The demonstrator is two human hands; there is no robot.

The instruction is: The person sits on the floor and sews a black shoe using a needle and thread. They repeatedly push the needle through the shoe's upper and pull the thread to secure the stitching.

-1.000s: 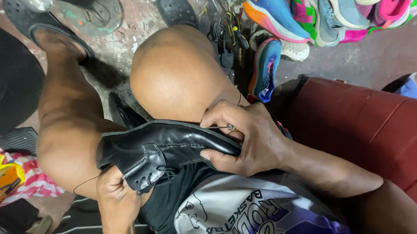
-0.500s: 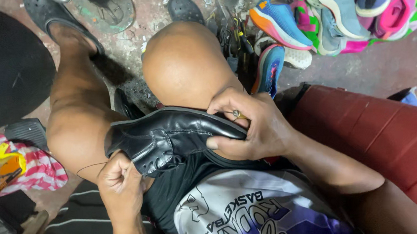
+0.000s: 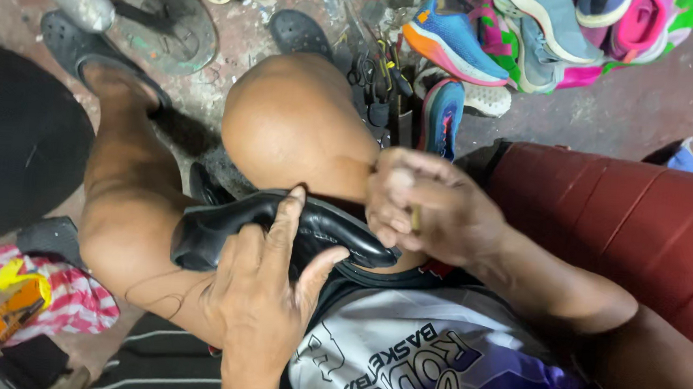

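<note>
Black leather shoe [image 3: 324,229] lies across my lap between my bare knees, toe pointing left. My left hand [image 3: 262,294] clamps it from above, index finger stretched along the upper and thumb hooked under the near edge. My right hand [image 3: 427,208] sits at the heel end, fingers curled together and blurred; whether they pinch anything I cannot tell. Bright sneakers [image 3: 487,46] and small tools [image 3: 375,79] lie on the ground beyond my knees.

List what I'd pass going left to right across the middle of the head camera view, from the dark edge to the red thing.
Dark round surface → black leather shoe → left hand gripping the shoe → right hand at the shoe's other end → red padded seat.
</note>
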